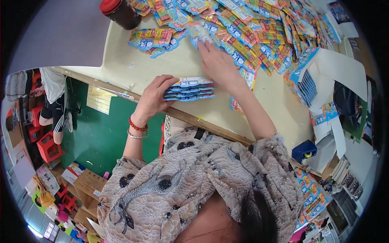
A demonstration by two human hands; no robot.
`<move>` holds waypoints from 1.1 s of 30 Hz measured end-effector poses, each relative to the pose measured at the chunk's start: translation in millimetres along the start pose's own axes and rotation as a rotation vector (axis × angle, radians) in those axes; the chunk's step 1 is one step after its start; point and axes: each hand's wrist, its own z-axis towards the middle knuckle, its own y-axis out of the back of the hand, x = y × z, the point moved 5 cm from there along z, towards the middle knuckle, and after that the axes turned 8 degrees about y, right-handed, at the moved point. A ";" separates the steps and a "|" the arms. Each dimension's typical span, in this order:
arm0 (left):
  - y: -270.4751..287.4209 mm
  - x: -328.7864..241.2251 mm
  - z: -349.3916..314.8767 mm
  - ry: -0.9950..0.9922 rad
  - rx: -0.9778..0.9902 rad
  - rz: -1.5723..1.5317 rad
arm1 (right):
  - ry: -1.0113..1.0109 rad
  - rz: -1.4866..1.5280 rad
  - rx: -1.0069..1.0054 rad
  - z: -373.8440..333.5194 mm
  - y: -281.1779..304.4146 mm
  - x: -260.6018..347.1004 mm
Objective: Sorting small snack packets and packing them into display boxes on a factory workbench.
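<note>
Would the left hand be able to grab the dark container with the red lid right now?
Probably not straight away: the left hand is holding a stack of packets. If it let go, bare tabletop leaves a mostly free way to the container, past a few loose packets near it.

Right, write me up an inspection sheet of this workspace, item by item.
Surface: cream tabletop, partly covered.
Job's things: packet stack near the front edge; packet pile at the far side; open carton with packets, right.
Clutter: red-lidded dark container, far left.
Hands: left hand holds the packet stack; right hand holds a blurred packet.
Cables: nothing seen.
Surroundings: green floor, red stools, cardboard boxes and another person, left.
</note>
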 end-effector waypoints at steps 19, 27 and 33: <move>2.5 -19.8 55.0 -0.103 0.071 0.017 | -0.243 0.110 -0.156 -64.1 45.6 -117.4; -7.0 -30.9 33.9 -0.037 0.088 -0.022 | -0.462 0.561 -0.094 -60.9 58.7 -78.8; -6.7 -34.5 35.3 -0.050 0.081 0.009 | -0.172 1.614 -0.811 -39.6 16.5 -62.1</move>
